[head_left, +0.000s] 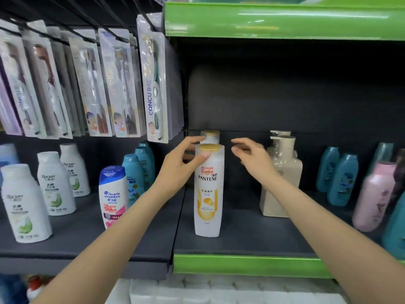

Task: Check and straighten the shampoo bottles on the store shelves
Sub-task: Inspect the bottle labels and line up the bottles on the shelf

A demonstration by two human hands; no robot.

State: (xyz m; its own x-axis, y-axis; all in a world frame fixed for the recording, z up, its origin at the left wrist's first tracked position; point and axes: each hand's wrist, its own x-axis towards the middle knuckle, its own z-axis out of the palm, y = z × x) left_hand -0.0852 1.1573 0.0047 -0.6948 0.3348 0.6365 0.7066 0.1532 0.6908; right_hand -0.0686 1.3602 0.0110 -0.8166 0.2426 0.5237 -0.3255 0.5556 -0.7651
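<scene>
A white Pantene shampoo bottle [208, 194] with a gold cap stands upright at the front of the dark shelf [241, 233]. A second gold-capped bottle [210, 136] stands right behind it, mostly hidden. My left hand [182, 163] is at the front bottle's upper left, thumb pressed on its shoulder, fingers reaching toward the rear bottle. My right hand [252, 156] hovers to the right of both bottles with relaxed fingers, touching nothing.
Beige pump bottles [281, 172] stand right of my right hand. Teal bottles [341, 178] and a pink bottle [372, 194] are farther right. Left are a Head & Shoulders bottle [112, 196], teal bottles [135, 172] and white Rocien bottles [24, 202]. Packaged toothbrushes [153, 84] hang above left.
</scene>
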